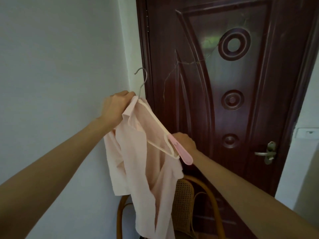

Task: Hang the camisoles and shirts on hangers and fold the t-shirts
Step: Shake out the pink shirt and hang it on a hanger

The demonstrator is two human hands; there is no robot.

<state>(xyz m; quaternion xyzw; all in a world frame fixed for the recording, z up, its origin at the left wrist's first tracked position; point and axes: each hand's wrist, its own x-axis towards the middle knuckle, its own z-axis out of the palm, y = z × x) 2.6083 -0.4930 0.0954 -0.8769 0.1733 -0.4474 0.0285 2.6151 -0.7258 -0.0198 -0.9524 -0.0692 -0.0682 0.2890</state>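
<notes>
Both my hands are busy with one pale pink collared shirt [148, 183] and its hanger [162, 135], held up in front of a dark red door [233, 100]. My left hand [117, 106] pinches the collar and the hanger's neck under the metal hook. My right hand [185, 142] grips the hanger's pink end. The shirt drapes over a cane-backed chair [188, 200].

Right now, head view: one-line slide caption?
Left hand and right hand fit a pink shirt onto a hanger near a door.
</notes>
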